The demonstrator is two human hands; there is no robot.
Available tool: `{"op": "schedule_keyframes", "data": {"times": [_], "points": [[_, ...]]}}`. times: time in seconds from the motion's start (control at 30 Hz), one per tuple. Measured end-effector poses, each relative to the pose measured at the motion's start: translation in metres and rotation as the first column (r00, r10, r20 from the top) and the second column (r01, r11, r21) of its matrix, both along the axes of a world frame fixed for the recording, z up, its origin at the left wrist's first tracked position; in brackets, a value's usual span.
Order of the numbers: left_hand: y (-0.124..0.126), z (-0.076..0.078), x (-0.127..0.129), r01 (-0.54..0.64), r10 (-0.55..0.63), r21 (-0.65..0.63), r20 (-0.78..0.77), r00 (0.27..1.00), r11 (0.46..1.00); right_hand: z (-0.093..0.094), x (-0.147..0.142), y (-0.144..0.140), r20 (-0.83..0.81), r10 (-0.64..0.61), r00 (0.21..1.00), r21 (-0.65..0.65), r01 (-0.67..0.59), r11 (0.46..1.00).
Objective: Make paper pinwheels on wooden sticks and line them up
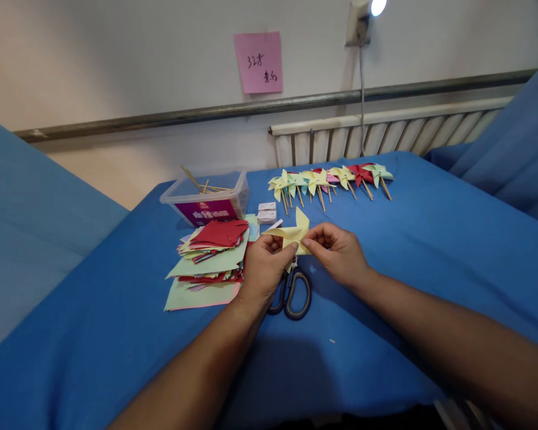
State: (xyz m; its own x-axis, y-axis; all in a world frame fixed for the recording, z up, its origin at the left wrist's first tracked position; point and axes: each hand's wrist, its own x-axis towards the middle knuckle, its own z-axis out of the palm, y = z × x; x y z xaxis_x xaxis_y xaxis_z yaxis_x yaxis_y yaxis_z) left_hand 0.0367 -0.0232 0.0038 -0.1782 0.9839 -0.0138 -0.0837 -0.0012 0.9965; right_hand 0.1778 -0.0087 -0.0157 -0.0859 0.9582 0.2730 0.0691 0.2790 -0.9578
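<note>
My left hand (263, 267) and my right hand (338, 253) both pinch a folded piece of yellow paper (296, 234) held just above the blue table (407, 251). One pointed flap of the paper sticks up between the hands. Black-handled scissors (291, 294) lie on the cloth right under my left hand. A loose stack of red, green and yellow paper squares (210, 257) lies to the left of my left hand.
A row of several finished paper pinwheels on sticks (329, 179) lies at the table's far side. A clear plastic box with wooden sticks (206, 197) stands at back left, with two small white boxes (267, 212) beside it. A radiator and a pink note are on the wall.
</note>
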Motion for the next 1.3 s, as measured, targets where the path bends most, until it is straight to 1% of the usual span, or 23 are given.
{"op": "schedule_keyframes", "data": {"times": [0.43,0.67,1.03,1.17,1.3], "points": [[0.0005,0.0001,0.0001,-0.019,0.019,0.010,-0.018,1.000,1.000,-0.0002,0.0008,0.0003,0.030,0.003,1.000,0.003,-0.003,1.000],[-0.0007,0.0015,0.0001,-0.033,0.035,0.024,-0.049,0.998,0.999,-0.0049,0.0016,0.0028,0.035,0.012,0.999,0.012,-0.012,1.000],[-0.0019,0.0028,0.0006,-0.019,0.020,0.029,-0.037,0.999,0.999,-0.0033,0.0011,0.0016,0.027,0.005,1.000,0.022,-0.005,1.000],[-0.0029,0.0038,0.0006,-0.024,0.028,0.058,-0.075,0.997,0.998,-0.0028,0.0006,0.0013,0.026,0.009,1.000,0.021,-0.009,1.000],[-0.0038,0.0053,-0.0004,-0.035,0.055,0.118,-0.168,0.984,0.992,-0.0025,-0.0001,0.0006,0.043,-0.012,0.999,0.038,0.010,0.999]]}}
